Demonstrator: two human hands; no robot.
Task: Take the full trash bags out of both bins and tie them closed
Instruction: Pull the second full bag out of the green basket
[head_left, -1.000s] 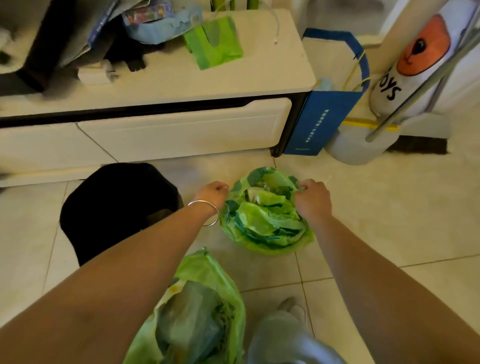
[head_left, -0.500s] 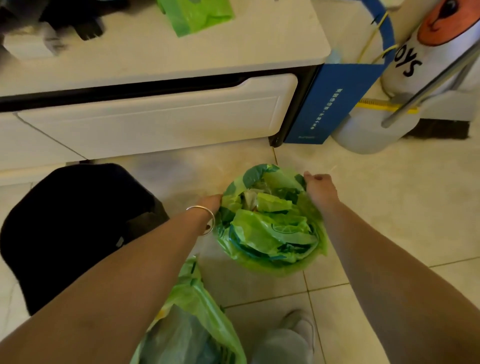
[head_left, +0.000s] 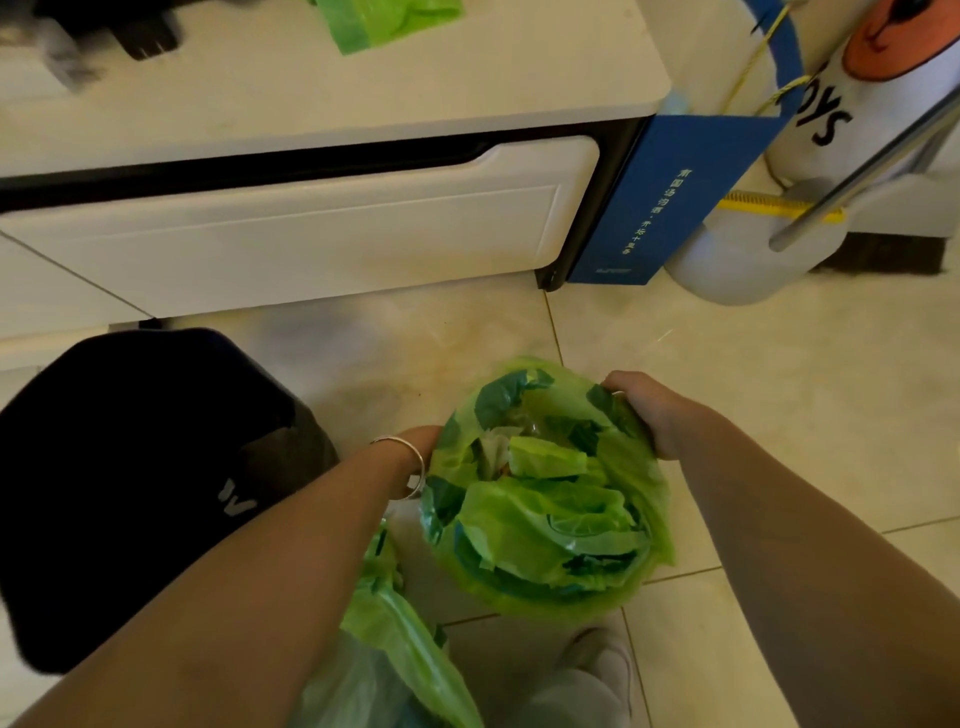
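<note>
A full green trash bag (head_left: 550, 509) sits in a small round bin on the tiled floor, its mouth open and stuffed with green plastic. My left hand (head_left: 423, 447), with a silver bangle on the wrist, grips the bag's left rim. My right hand (head_left: 649, 415) grips the right rim. A second green trash bag (head_left: 395, 654) lies on the floor by my left forearm, partly hidden under it. A black bin (head_left: 135, 467) stands to the left.
A white low cabinet (head_left: 311, 228) with drawers runs along the back, with a green bag pack (head_left: 384, 21) on top. A blue paper bag (head_left: 670, 197), a white container (head_left: 748, 265) and a broom stand at the right. My foot (head_left: 597, 665) is just below the bin.
Both hands have shifted down along the bag's rim and the bag's sides are gathered higher. The view has moved closer and lower toward the bin.
</note>
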